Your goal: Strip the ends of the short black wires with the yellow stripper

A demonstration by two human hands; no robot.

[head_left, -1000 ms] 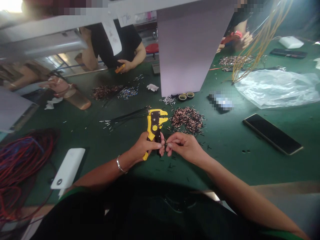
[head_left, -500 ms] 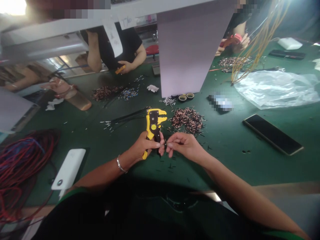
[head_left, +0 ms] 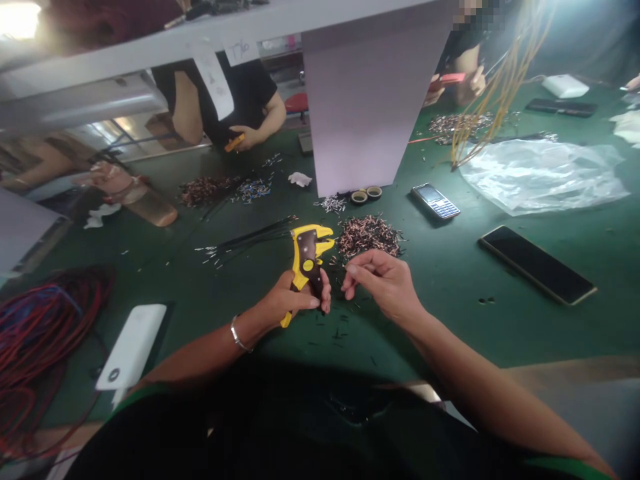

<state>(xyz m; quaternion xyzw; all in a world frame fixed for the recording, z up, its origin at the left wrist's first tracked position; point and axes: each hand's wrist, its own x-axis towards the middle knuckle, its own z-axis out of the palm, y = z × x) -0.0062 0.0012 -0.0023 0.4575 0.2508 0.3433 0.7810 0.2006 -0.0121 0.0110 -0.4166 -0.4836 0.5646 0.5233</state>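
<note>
My left hand (head_left: 300, 299) is wrapped around the handles of a yellow and black wire stripper (head_left: 307, 260), its jaws pointing right. The stripper's jaws lie beside a pile of short black wires with copper-coloured ends (head_left: 370, 235). Just in front of that pile, my right hand (head_left: 383, 280) is closed in a pinch on what looks like a short black wire, mostly hidden by the fingertips. Left of the stripper, a bundle of longer black wires (head_left: 245, 237) with pale tips rests on the green table (head_left: 280, 360). Small black scraps are scattered below my hands.
Two tape rolls (head_left: 366, 195) and a heap of silvery terminals (head_left: 331, 203) sit by the upright panel (head_left: 367, 100). A keypad phone (head_left: 435, 201), smartphone (head_left: 537, 265) and plastic bag (head_left: 540, 175) lie right. Red cable coils (head_left: 45, 333) and a white power bank (head_left: 131, 347) lie left. Co-workers sit opposite.
My right hand has moved away from the left one, to the right and slightly up towards the wire pile. The left hand still holds the stripper. The view has shifted slightly.
</note>
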